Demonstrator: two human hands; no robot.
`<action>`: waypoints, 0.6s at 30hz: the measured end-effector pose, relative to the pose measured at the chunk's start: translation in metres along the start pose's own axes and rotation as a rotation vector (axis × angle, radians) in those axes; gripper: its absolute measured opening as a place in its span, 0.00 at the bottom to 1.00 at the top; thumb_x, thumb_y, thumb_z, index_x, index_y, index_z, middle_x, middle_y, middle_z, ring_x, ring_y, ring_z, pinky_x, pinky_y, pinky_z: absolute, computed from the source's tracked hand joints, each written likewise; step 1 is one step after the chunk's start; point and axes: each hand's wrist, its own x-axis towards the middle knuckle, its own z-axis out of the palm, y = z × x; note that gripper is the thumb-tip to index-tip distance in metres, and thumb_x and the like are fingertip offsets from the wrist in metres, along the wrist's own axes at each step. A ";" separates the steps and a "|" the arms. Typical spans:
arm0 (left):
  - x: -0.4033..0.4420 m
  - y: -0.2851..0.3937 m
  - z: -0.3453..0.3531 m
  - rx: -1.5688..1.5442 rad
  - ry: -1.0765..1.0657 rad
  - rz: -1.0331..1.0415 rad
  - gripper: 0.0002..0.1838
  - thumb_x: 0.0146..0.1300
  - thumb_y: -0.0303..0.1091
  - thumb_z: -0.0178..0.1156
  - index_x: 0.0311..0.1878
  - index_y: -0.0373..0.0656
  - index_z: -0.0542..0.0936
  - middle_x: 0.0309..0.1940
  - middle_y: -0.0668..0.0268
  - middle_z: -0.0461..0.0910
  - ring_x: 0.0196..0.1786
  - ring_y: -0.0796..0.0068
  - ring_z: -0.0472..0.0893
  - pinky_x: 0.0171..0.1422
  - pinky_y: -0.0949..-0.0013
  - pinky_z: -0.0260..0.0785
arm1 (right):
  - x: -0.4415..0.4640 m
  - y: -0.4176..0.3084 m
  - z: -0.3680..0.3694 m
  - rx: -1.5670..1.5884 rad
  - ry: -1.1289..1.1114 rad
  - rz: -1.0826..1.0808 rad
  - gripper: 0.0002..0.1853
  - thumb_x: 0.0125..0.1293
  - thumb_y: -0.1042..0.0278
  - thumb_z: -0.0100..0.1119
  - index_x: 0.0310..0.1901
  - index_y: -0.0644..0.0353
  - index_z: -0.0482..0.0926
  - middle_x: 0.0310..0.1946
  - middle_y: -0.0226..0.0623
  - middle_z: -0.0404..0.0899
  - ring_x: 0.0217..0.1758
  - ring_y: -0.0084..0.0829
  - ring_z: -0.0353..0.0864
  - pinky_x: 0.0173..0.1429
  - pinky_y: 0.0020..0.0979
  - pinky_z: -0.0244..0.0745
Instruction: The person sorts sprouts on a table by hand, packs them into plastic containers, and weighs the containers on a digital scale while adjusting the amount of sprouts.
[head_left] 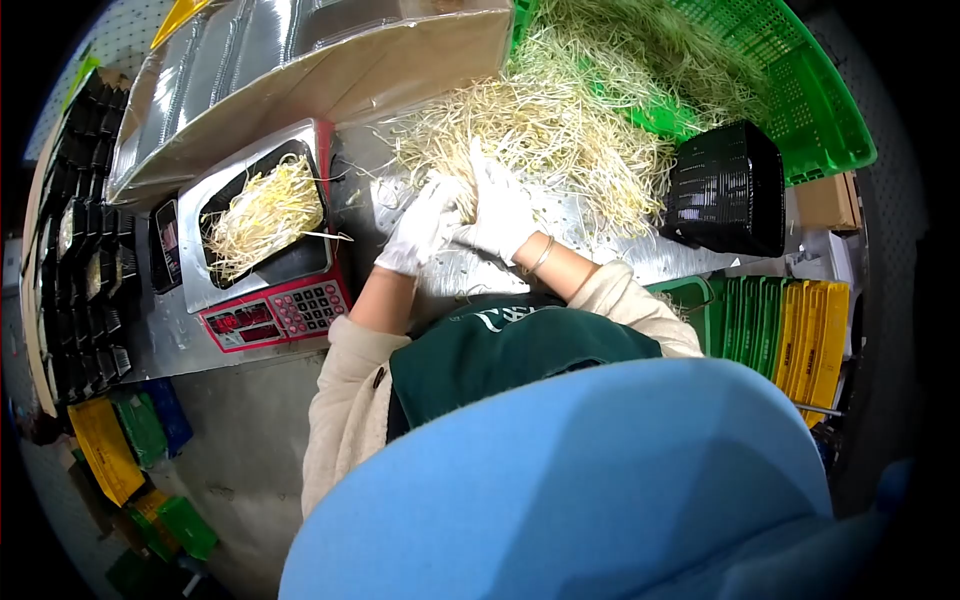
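A large heap of pale bean sprouts lies on the metal table in front of me. Both my hands wear white gloves and meet at the heap's near left edge. My left hand curls around a bunch of sprouts. Pressed against the same bunch from the right is my right hand, its fingers pointing away from me. To the left, a black tray filled with sprouts rests on a red-edged digital scale.
Stacked black trays line the left side. Behind the scale stands a carton of clear plastic packs. A green crate with sprouts is at back right, near an upturned black tray. Green and yellow crates stand lower right.
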 end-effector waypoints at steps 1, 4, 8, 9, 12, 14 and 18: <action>-0.002 -0.004 -0.010 0.157 -0.137 0.063 0.14 0.70 0.36 0.51 0.53 0.37 0.71 0.41 0.69 0.74 0.48 0.79 0.74 0.53 0.74 0.67 | 0.002 0.000 0.001 -0.074 0.072 0.022 0.65 0.44 0.41 0.70 0.74 0.64 0.39 0.62 0.62 0.62 0.66 0.56 0.63 0.72 0.46 0.57; -0.070 0.016 0.019 0.456 0.014 0.135 0.19 0.70 0.33 0.53 0.59 0.33 0.69 0.52 0.65 0.75 0.59 0.74 0.73 0.64 0.75 0.63 | 0.045 0.031 -0.002 -0.001 -0.230 0.269 0.60 0.46 0.42 0.70 0.73 0.67 0.45 0.60 0.57 0.67 0.60 0.52 0.71 0.67 0.46 0.65; -0.108 0.008 -0.009 0.472 0.010 0.100 0.25 0.68 0.25 0.54 0.67 0.32 0.64 0.64 0.59 0.69 0.65 0.72 0.70 0.67 0.73 0.61 | 0.056 0.061 -0.073 0.852 -0.387 0.131 0.35 0.55 0.73 0.60 0.66 0.65 0.62 0.52 0.38 0.75 0.52 0.31 0.76 0.57 0.31 0.76; -0.113 0.007 -0.008 0.468 0.014 0.104 0.25 0.68 0.25 0.54 0.67 0.32 0.64 0.64 0.59 0.69 0.65 0.72 0.70 0.67 0.73 0.61 | 0.041 0.037 -0.112 0.873 -0.367 0.137 0.33 0.54 0.77 0.59 0.65 0.64 0.64 0.51 0.36 0.76 0.51 0.29 0.75 0.57 0.30 0.75; -0.115 0.000 -0.003 0.547 0.324 0.504 0.23 0.67 0.21 0.54 0.66 0.34 0.66 0.59 0.60 0.74 0.57 0.75 0.76 0.60 0.72 0.69 | 0.029 0.039 -0.107 0.564 -0.306 -0.210 0.31 0.53 0.75 0.60 0.62 0.61 0.68 0.45 0.38 0.79 0.47 0.34 0.79 0.53 0.32 0.77; -0.095 0.005 0.010 1.092 0.243 0.744 0.29 0.62 0.32 0.62 0.65 0.35 0.67 0.59 0.53 0.73 0.57 0.62 0.77 0.62 0.62 0.69 | 0.011 0.018 -0.090 0.170 -0.394 -0.370 0.31 0.52 0.71 0.62 0.62 0.59 0.69 0.47 0.42 0.79 0.48 0.41 0.79 0.53 0.36 0.77; -0.046 -0.012 0.025 1.763 -0.130 0.894 0.50 0.53 0.66 0.56 0.70 0.36 0.59 0.71 0.45 0.56 0.75 0.50 0.53 0.78 0.47 0.35 | -0.032 0.056 0.004 -0.176 -0.078 -0.584 0.39 0.47 0.52 0.69 0.63 0.51 0.68 0.59 0.43 0.70 0.60 0.44 0.70 0.61 0.41 0.68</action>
